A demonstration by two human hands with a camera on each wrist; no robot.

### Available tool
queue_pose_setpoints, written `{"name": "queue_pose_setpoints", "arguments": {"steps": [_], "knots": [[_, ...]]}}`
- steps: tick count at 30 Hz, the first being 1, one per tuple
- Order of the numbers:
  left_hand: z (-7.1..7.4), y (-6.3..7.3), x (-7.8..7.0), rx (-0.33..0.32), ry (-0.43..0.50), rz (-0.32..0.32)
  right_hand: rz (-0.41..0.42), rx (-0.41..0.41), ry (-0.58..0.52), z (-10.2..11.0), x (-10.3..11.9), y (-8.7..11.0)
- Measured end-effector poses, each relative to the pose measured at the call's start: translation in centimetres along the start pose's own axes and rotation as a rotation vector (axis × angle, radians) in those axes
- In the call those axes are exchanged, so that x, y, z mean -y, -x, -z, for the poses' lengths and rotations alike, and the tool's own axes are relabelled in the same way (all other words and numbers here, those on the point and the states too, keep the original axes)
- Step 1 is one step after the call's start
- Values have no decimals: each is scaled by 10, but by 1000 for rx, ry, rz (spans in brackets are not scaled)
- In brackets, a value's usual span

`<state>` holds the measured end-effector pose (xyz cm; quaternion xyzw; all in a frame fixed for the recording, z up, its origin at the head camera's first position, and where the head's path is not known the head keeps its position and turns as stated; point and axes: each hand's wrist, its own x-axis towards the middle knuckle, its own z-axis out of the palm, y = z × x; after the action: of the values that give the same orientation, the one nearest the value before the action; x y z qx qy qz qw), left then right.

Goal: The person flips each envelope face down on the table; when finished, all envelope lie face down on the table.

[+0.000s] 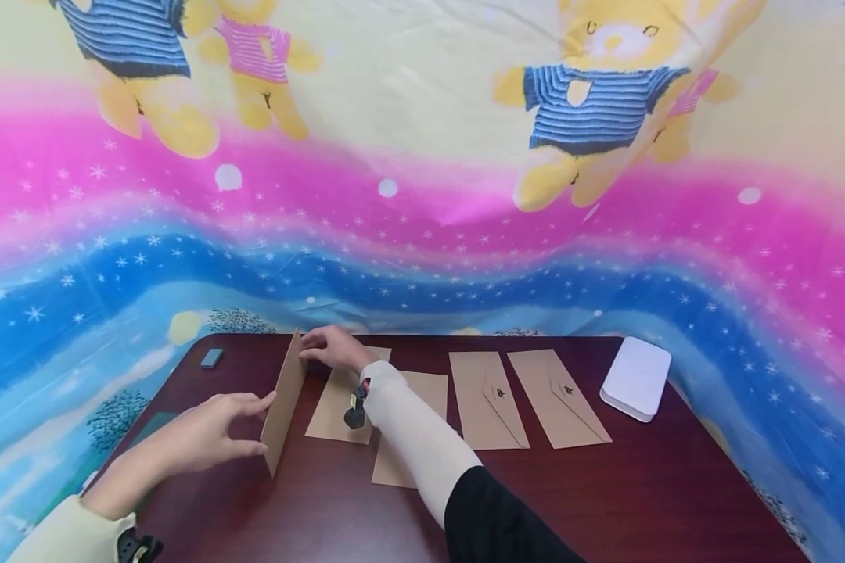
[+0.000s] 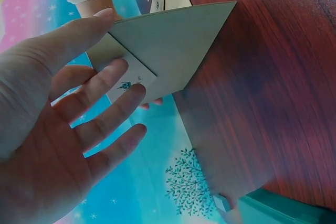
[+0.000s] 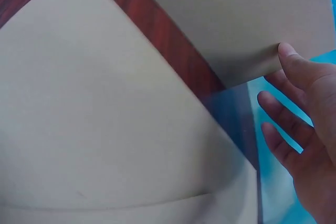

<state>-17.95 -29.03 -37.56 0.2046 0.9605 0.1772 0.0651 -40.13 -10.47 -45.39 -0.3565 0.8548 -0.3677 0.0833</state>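
A brown paper envelope (image 1: 284,410) stands on its long edge on the table, left of the other envelopes. My right hand (image 1: 336,348) pinches its far end; in the right wrist view the thumb (image 3: 287,51) lies on one face and the index finger goes behind. On the other side, my left hand (image 1: 214,430) has its fingers spread and relaxed, with fingertips at the flap face. That face bears a small dark print, seen in the left wrist view beside the left fingers (image 2: 118,85). Two more envelopes lie plain side up, partly under my right arm.
Two envelopes (image 1: 489,403) (image 1: 555,395) lie flap side up right of centre. A white box (image 1: 636,379) sits at the back right. A small blue-grey block (image 1: 212,358) is at the back left, and a teal box (image 2: 281,208) lies near the left edge. A patterned cloth hangs behind.
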Motion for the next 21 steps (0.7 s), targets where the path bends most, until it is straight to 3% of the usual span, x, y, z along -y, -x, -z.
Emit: {"name": "queue_pose_setpoints", "arguments": {"steps": [14,21], "knots": [[-1,1,0,1,6,-6,-53,54,114,-13,-10,1],[-2,1,0,6,14,29,-58,69,168,-16,-9,2]]}}
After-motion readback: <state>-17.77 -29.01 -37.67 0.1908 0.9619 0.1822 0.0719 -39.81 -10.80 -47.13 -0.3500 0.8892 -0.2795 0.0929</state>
